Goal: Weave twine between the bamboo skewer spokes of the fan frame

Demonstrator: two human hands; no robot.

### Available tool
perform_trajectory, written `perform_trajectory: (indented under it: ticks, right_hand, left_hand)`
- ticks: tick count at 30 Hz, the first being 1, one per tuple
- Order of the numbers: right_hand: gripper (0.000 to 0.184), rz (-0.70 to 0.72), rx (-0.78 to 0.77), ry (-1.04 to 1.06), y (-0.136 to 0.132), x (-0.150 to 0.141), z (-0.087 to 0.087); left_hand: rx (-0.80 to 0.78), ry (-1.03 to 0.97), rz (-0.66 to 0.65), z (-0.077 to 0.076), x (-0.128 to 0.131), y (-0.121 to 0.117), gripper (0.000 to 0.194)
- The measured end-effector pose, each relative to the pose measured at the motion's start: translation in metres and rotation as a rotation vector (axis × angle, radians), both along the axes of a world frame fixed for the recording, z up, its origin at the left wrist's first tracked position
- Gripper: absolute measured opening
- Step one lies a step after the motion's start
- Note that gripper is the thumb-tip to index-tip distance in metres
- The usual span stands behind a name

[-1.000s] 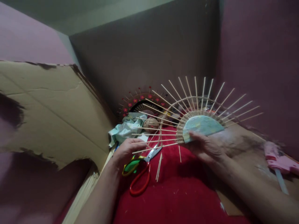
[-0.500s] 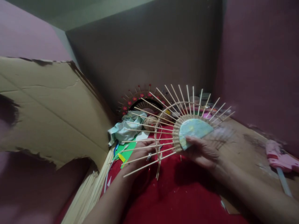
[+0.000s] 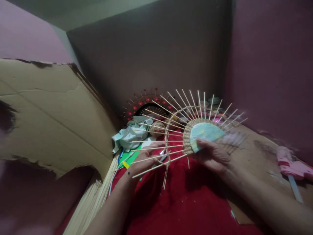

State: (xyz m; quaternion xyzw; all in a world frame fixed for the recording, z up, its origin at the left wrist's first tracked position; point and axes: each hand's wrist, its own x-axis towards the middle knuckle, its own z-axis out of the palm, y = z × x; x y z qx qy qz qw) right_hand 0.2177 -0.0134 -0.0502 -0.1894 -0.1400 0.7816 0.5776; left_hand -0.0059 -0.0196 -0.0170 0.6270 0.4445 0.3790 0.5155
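Fan (image 3: 207, 132) rests in the right hand (image 3: 213, 156), fingers pinching its base; left hand (image 3: 143, 155), grip unclear, is among sticks (image 3: 146, 171), which sideways pressure could snap.

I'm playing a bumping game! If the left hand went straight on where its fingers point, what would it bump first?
Probably the twined band that crosses the sticks, just beyond the left hand. Depth is unclear: it might slip behind the band, or already touch it.
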Motion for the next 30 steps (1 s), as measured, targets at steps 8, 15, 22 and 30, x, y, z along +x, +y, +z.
perform_trajectory:
  ticks: [8,15,22,30]
  right_hand:
    - [0.020,-0.026,0.055,-0.058,0.002,0.001,0.001]
    - [0.019,-0.015,0.019,-0.011,0.001,0.000,0.001]
    - [0.022,-0.023,-0.017,0.043,0.002,-0.001,0.000]
    - [0.022,0.011,-0.005,0.033,0.000,-0.003,-0.004]
  left_hand:
    - [0.018,0.200,-0.177,0.008,-0.019,-0.006,0.038]
    - [-0.199,-0.151,-0.282,-0.002,-0.030,0.003,0.033]
    - [-0.165,-0.139,-0.206,0.002,-0.028,-0.002,0.017]
    - [-0.180,-0.224,-0.048,-0.014,0.008,0.003,0.021]
